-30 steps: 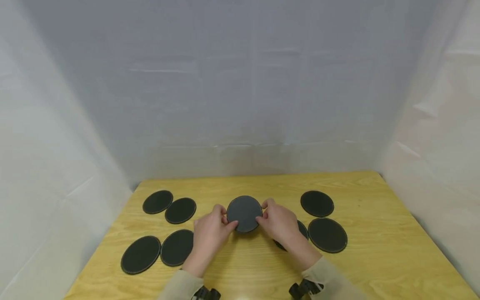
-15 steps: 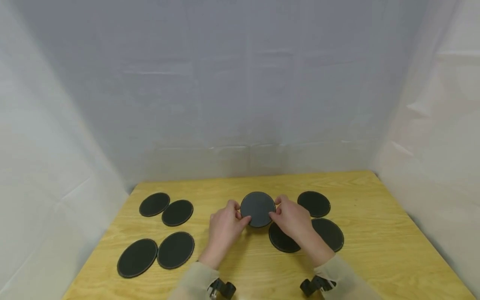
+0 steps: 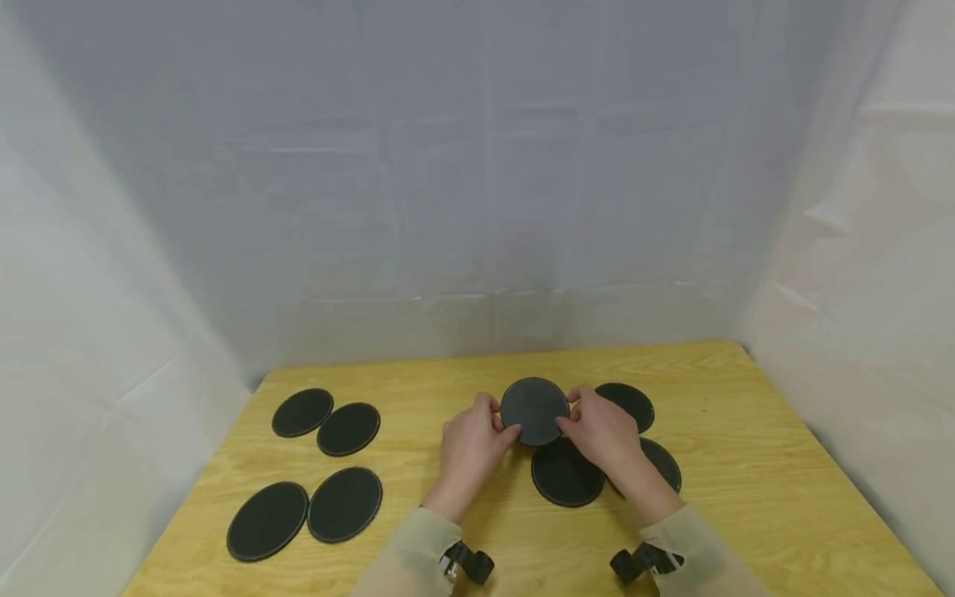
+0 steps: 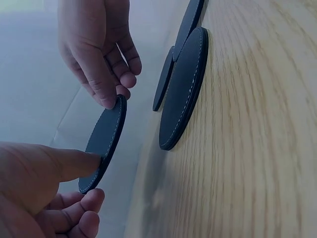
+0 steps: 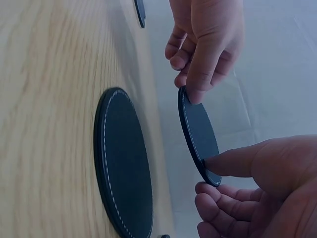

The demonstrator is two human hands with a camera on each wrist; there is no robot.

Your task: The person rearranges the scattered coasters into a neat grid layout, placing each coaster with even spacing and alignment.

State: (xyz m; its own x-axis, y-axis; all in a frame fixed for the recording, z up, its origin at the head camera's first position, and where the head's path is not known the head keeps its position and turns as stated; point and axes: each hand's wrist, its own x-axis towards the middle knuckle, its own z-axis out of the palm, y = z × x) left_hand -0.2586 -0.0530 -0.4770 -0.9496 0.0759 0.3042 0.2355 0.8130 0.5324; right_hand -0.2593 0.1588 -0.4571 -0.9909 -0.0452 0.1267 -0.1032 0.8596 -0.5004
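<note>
Both hands hold one round dark coaster [image 3: 534, 410] by opposite edges, raised over the table. My left hand [image 3: 473, 446] pinches its left side, thumb on top and fingers below. On the other side, my right hand [image 3: 606, 429] pinches the edge the same way. White stitching runs round the coaster's rim [image 4: 105, 136] in the left wrist view. Just below it in the head view lies a black coaster [image 3: 569, 474] on the table. Two more, a rear coaster [image 3: 632, 405] and a front coaster [image 3: 666, 464], are partly hidden by my right hand and forearm.
To the left, two coasters touch at the back, a left one [image 3: 302, 412] and a right one [image 3: 348, 429]. Nearer me lie another two, a coaster [image 3: 267, 521] beside a coaster [image 3: 346, 504]. Pale sheeting [image 3: 477, 207] surrounds the wooden table [image 3: 761, 497].
Both hands have carried the held coaster to the right and slightly farther back in view, from mid-table to just behind the right-hand group. The coasters on the table keep their arrangement.
</note>
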